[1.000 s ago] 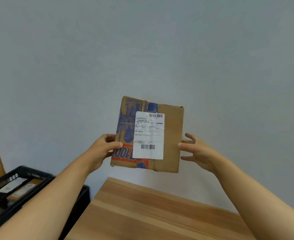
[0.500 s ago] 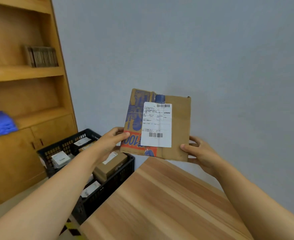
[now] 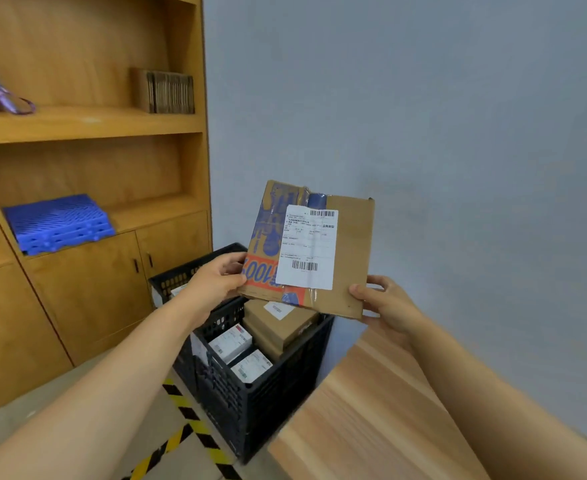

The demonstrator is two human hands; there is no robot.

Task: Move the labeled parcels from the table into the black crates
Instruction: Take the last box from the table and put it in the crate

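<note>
Cardboard parcel (image 3: 340, 251) over half-hidden crate (image 3: 250, 403)

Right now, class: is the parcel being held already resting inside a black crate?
No: both the left hand and right hand hold the parcel in the air above the black crate.

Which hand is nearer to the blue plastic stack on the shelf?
Left. The left hand grips the parcel's left edge, on the side toward the blue plastic stack; the right hand holds the parcel's lower right corner, farther away.
</note>
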